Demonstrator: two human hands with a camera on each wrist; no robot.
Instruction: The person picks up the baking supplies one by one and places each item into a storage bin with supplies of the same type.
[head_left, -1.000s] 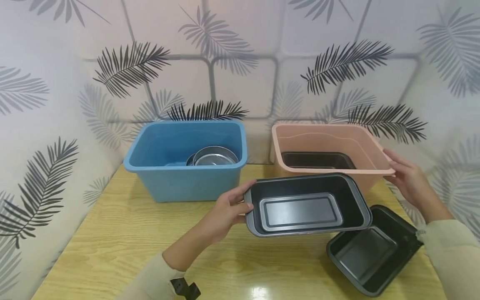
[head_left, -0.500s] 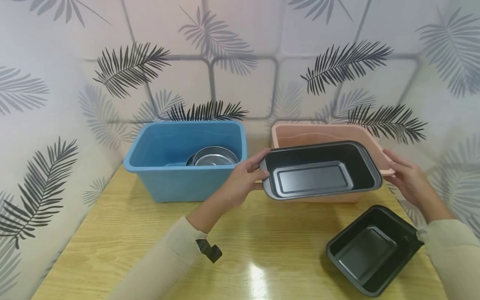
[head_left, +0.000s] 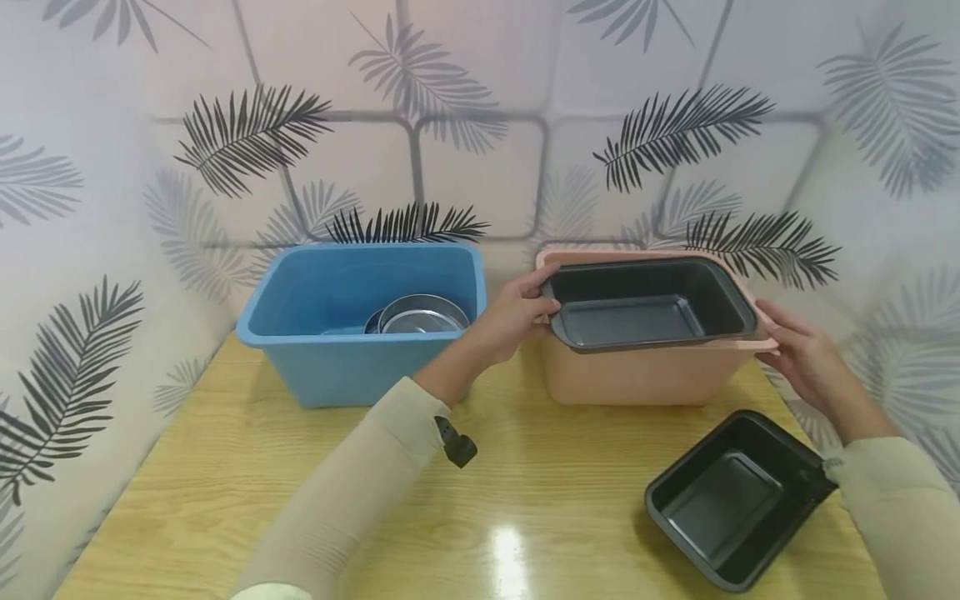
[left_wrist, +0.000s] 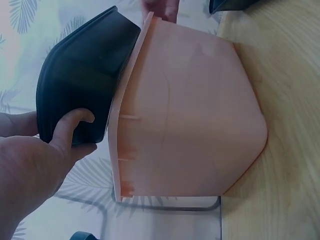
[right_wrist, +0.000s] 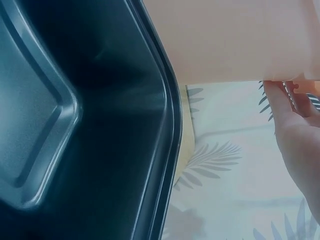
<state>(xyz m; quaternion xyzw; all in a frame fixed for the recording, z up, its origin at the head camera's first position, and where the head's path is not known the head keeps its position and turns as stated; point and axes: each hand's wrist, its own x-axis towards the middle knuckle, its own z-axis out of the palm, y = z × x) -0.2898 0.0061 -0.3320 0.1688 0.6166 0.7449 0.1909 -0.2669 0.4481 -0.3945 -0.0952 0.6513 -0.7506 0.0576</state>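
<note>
My left hand (head_left: 517,315) pinches the left end of a dark metal loaf pan (head_left: 630,321), thumb on the near side. The pan sits over the mouth of a pink plastic bin (head_left: 630,375), its open side up. In the left wrist view the loaf pan (left_wrist: 90,75) overlaps the bin's rim, and most of the bin's inside is hidden. My right hand (head_left: 806,354) holds the bin's right rim; in the right wrist view its fingers curl at that edge. A second dark loaf pan (head_left: 727,500) lies on the table by my right forearm.
To the left stands a blue plastic bin (head_left: 360,367) with round metal tins (head_left: 423,315) inside. Both bins are near the back of the wooden table (head_left: 405,517), before a leaf-patterned backdrop (head_left: 517,125).
My left hand has carried the loaf pan up and away from me, from in front of the pink bin to over it. The pan inside that bin is now covered. My right hand stays on the rim.
</note>
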